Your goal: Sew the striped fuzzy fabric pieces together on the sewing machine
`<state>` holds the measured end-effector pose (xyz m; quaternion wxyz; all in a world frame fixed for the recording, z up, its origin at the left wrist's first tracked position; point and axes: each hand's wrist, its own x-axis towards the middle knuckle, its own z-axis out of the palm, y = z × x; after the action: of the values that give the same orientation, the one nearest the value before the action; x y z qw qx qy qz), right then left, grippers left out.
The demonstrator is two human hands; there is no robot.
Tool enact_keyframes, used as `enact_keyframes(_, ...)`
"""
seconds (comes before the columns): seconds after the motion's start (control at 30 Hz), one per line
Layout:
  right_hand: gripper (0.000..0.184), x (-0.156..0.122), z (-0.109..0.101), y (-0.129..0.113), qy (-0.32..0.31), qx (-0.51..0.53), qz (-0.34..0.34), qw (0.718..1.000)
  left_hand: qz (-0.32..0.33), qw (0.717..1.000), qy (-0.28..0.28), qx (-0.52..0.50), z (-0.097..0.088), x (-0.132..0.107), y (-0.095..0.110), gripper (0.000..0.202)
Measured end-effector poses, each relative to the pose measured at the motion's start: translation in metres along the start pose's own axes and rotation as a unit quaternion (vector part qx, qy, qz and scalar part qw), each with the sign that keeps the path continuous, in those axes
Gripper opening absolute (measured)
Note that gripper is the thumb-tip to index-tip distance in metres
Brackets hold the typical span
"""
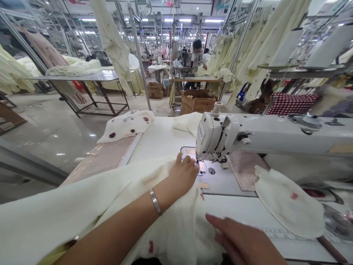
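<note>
A cream fabric piece [91,206] with small red spots lies across the white sewing table [162,140] in front of me. My left hand [184,173], a silver bangle on its wrist, rests on the fabric with fingers curled, pressing its edge close to the needle of the white sewing machine [217,136]. My right hand [242,239] lies flat and open on the fabric's near side, fingers pointing left.
A round cream cut piece [286,202] lies right of the needle plate. Another spotted piece [127,125] sits at the table's far left corner. Beyond stand a metal table [91,79], cardboard boxes [197,100], hanging cream garments [256,44] and a seated person [197,51].
</note>
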<state>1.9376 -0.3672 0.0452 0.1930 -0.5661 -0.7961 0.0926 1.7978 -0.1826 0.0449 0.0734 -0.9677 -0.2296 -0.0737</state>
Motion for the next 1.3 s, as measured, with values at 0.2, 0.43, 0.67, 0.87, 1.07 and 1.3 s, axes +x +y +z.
enact_keyframes(0.2, 0.027, 0.05, 0.012, 0.013, 0.037, -0.141, -0.034, 0.989, -0.123, 0.989, 0.061, -0.049, -0.021, -0.009, 0.009, 0.014)
enact_keyframes(0.43, 0.021, 0.055, -0.006, 0.029, -0.082, -0.032, -0.053, 0.995, -0.097, 0.984, -0.017, -0.146, -0.014, -0.061, 0.055, 0.024)
enact_keyframes(0.67, 0.019, 0.093, -0.007, 0.071, -0.027, -0.179, -0.02, 0.983, -0.053, 0.98, -0.041, -0.187, -0.013, -0.057, 0.034, 0.036)
enact_keyframes(0.87, 0.02, 0.092, 0.0, 0.095, 0.055, -0.208, 0.054, 0.975, -0.021, 0.985, -0.02, -0.173, -0.004, -0.031, 0.008, 0.036)
enact_keyframes(1.07, 0.013, 0.092, 0.007, 0.104, 0.08, -0.203, 0.075, 0.973, -0.006, 0.987, -0.007, -0.163, 0.001, -0.025, 0.0, 0.036)
enact_keyframes(1.3, 0.017, 0.087, 0.009, 0.11, 0.07, -0.199, 0.078, 0.974, 0.089, 0.986, 0.057, -0.131, 0.007, -0.026, 0.007, 0.02)
